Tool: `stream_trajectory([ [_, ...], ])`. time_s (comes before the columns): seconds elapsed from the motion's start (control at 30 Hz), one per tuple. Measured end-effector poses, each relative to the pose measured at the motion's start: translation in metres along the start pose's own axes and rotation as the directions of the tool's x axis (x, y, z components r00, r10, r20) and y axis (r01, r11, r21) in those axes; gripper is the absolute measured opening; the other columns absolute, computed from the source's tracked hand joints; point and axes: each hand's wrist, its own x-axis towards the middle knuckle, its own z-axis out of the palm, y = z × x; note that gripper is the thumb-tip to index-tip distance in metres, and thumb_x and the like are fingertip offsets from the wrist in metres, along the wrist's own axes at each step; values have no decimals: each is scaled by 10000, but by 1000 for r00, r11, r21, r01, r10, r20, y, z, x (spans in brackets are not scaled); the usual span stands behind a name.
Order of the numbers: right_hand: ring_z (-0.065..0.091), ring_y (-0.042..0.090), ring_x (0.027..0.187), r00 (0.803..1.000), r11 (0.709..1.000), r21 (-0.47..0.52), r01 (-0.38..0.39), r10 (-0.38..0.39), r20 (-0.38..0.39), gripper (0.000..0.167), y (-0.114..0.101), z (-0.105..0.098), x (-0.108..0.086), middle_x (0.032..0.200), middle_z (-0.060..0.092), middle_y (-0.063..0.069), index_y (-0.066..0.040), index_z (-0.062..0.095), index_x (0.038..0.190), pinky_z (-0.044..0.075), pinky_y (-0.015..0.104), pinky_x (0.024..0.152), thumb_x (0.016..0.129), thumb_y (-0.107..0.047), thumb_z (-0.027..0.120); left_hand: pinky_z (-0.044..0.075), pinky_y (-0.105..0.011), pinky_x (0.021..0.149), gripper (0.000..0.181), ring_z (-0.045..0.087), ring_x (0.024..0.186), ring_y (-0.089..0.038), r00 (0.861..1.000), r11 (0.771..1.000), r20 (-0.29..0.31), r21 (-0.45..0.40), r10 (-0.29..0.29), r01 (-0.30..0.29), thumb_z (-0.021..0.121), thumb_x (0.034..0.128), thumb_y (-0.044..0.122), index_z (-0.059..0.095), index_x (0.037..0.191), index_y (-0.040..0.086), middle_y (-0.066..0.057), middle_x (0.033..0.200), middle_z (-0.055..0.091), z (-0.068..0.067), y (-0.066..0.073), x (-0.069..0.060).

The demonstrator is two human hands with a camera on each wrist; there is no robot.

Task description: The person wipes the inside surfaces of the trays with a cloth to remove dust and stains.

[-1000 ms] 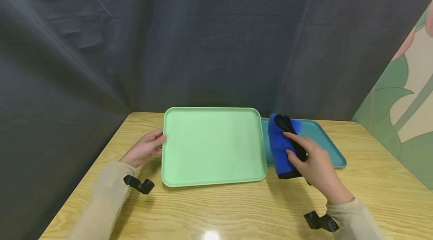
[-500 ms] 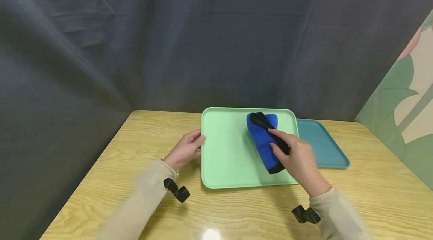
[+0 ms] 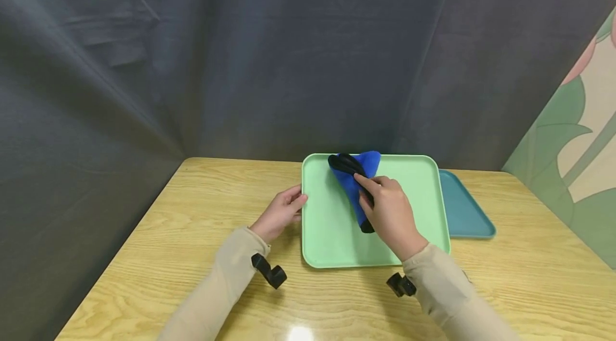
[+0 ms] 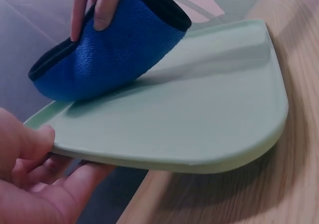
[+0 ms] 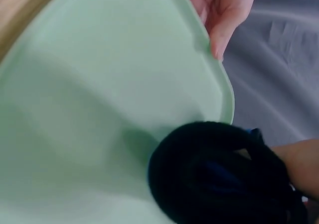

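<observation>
My left hand (image 3: pixel 279 215) grips the left edge of a light green tray (image 3: pixel 332 247), thumb on the rim and fingers underneath. In the left wrist view, that side of the tray (image 4: pixel 199 114) is raised off the table. My right hand (image 3: pixel 392 215) holds a folded blue cloth with black edging (image 3: pixel 347 180) between thumb and fingers. The cloth lies against the tray's far left part; in the left wrist view the blue cloth (image 4: pixel 119 50) bulges downward onto the surface. Its black-edged end (image 5: pixel 214 169) fills the lower right of the right wrist view.
A teal tray (image 3: pixel 464 212) lies on the wooden table (image 3: pixel 168 223) at the right, partly hidden by the green one. A dark curtain (image 3: pixel 289 63) hangs behind the table. A wall with painted leaves (image 3: pixel 568 159) stands at the right.
The green tray has shifted right with my left hand, covering more of the teal tray. My right hand has carried the blue cloth left, from over the teal tray onto the green tray.
</observation>
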Motion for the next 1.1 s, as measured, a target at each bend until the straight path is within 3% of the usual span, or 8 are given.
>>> stream_trajectory([
  [0.3, 516, 294, 667, 999, 996, -70, 54, -54, 1, 308, -32, 14, 11, 850, 630, 183, -72, 698, 1108, 479, 355, 575, 801, -56, 697, 516, -335, 943, 433, 567, 1111, -148, 998, 1000, 64, -5, 2, -2, 366, 1013, 116, 342, 1445, 89, -174, 1349, 480, -6, -6, 5],
  [0.63, 540, 272, 706, 996, 994, -64, 85, -83, 35, 323, -64, 30, 17, 831, 614, 164, -88, 702, 1110, 515, 334, 580, 788, -84, 723, 469, -415, 1004, 450, 540, 1186, -209, 995, 1000, 101, 8, -23, 23, 334, 1019, 95, 292, 1467, 102, -162, 1408, 434, -10, -6, 4],
  [0.87, 518, 265, 683, 998, 995, -83, 64, -62, 24, 300, -62, 30, 18, 824, 608, 163, -88, 710, 1092, 503, 332, 568, 792, -81, 715, 466, -434, 1003, 441, 523, 1216, -265, 998, 1000, 57, 26, -17, 16, 342, 1019, 113, 308, 1459, 93, -161, 1398, 452, -11, -6, 4],
  [1.1, 503, 287, 682, 1000, 997, -80, 5, -2, 31, 294, -45, 25, 16, 860, 618, 188, -84, 700, 1111, 500, 368, 569, 817, -82, 688, 488, -433, 971, 432, 561, 1157, -242, 1000, 999, 19, 50, 19, -20, 351, 1015, 109, 342, 1447, 100, -170, 1371, 484, -11, -9, 4],
])
